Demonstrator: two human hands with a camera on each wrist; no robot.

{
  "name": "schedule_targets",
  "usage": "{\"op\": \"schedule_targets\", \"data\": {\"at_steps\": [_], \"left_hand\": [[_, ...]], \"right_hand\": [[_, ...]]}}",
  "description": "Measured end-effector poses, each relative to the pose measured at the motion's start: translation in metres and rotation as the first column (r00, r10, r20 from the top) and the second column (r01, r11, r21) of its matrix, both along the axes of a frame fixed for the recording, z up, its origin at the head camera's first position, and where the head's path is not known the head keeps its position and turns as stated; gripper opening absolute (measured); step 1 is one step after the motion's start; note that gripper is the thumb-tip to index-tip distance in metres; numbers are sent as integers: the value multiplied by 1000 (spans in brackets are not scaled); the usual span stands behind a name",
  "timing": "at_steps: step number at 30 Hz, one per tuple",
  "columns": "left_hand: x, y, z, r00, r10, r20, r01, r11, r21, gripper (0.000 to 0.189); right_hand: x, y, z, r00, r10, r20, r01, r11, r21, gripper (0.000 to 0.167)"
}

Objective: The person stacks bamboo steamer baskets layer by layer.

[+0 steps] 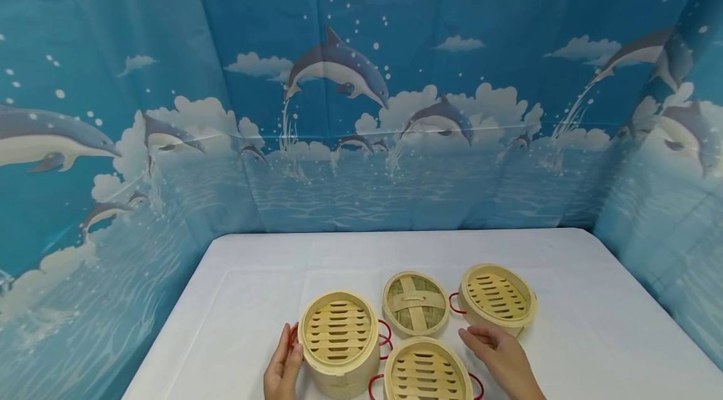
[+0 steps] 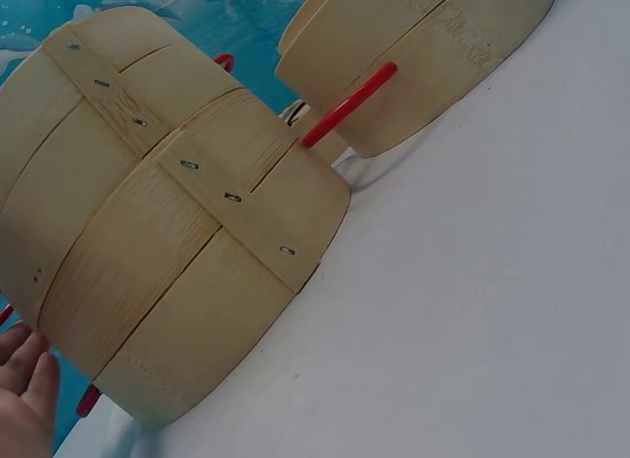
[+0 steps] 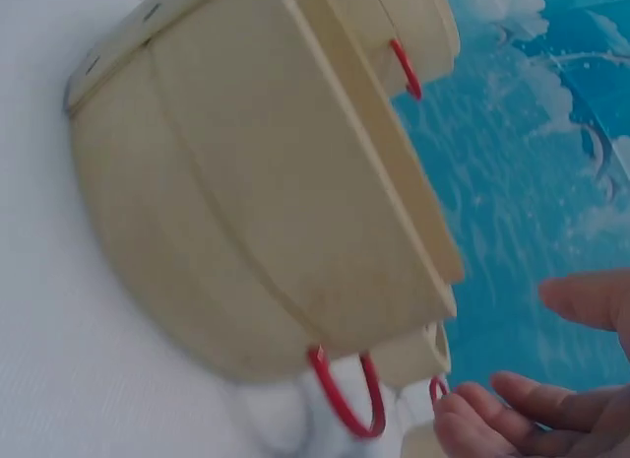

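On the left of the table, a stack of two bamboo steamer baskets [image 1: 333, 381] with red handles shows its slatted base on top. My left hand [image 1: 283, 370] is at the stack's left side by a red handle, its fingers loosely extended; the left wrist view shows fingertips [image 2: 25, 355] at the lower tier's side. Another steamer basket [image 1: 390, 365] sits front centre. Over its right side hovers my right hand [image 1: 499, 359], relaxed and holding nothing; thumb and fingers stand apart in the right wrist view. That view shows the front basket [image 3: 236, 202] close up.
A woven bamboo lid [image 1: 415, 312] with a small grip lies behind the front basket. At the back right stands one more steamer basket [image 1: 511, 318] with a red handle [image 1: 454, 303]. Underneath is a white tabletop [image 1: 254, 281], bounded by a blue dolphin-print curtain [image 1: 316, 199].
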State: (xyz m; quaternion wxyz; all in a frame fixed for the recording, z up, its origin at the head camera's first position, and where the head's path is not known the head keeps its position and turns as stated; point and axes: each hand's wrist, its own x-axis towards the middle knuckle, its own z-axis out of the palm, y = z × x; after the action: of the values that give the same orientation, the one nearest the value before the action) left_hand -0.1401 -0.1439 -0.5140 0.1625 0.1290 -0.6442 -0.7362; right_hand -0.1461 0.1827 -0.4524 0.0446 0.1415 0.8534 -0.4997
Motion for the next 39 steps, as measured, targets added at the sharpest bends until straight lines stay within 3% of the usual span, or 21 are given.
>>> {"op": "schedule_targets", "data": {"at_steps": [4,7,17,28,33,39], "left_hand": [[5,3,14,998,-40,-43,41,999,6,64],[6,3,20,999,-43,-4,43,999,18,64],[7,2,24,1000,-29,12,29,999,35,61],[7,2,23,999,-45,15,44,999,28,61],[7,2,22,999,-39,35,38,999,16,62],[7,2,23,999,-22,50,21,1000,8,64]], "right_hand": [[5,13,-9,995,27,98,-30,999,21,56],[8,17,-16,988,28,150,-24,999,-26,56],[13,13,-27,971,42,234,-13,992,-125,61],[18,8,-29,944,252,211,-192,945,-266,71],[18,7,-31,943,270,194,-216,942,-259,65],[18,4,-32,951,249,186,-212,957,-195,62]]}}
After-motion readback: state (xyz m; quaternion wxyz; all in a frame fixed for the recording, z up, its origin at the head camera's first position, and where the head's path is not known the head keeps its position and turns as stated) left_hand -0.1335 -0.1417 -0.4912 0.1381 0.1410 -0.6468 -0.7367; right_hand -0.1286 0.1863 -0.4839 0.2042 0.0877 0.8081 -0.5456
